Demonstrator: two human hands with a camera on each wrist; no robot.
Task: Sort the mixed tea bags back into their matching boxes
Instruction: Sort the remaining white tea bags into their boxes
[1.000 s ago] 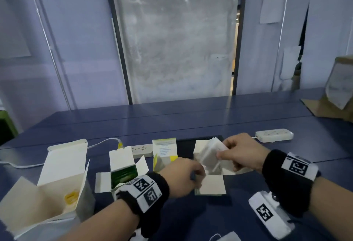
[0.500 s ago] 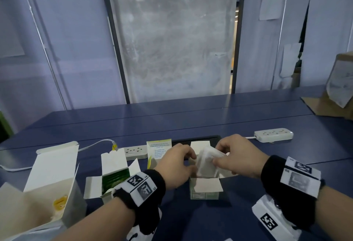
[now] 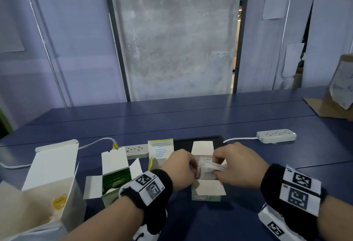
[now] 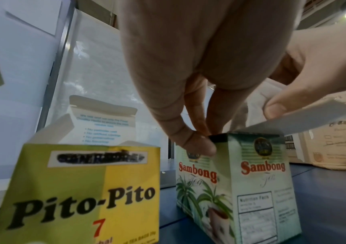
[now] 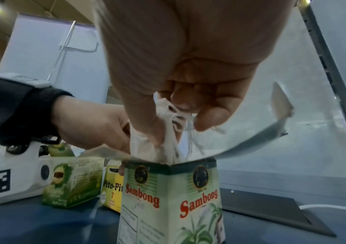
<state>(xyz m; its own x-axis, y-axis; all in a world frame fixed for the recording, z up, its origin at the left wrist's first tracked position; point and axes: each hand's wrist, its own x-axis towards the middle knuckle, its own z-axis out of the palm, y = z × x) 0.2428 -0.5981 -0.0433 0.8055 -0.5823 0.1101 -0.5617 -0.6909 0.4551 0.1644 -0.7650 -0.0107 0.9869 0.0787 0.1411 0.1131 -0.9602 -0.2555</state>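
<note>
An open Sambong tea box (image 3: 208,196) (image 4: 259,189) (image 5: 167,206) stands upright on the blue table in front of me. My right hand (image 3: 219,168) (image 5: 178,122) pinches a bundle of white tea bags (image 3: 207,167) (image 5: 167,135) with loose strings. The bundle's lower end is inside the box's mouth. My left hand (image 3: 191,166) (image 4: 201,137) grips the box's top left corner, thumb outside and fingers inside. The inside of the box is hidden.
A yellow Pito-Pito box (image 3: 160,150) (image 4: 80,189) and a green box (image 3: 114,179) (image 5: 71,180) stand open to the left. A large white open carton (image 3: 47,173) is far left. Power strips (image 3: 276,137) lie behind. Cardboard (image 3: 336,95) sits far right.
My right hand has lowered the tea bags from above the Sambong box into its opening. My left hand has moved from the front flap up to the box's top left corner.
</note>
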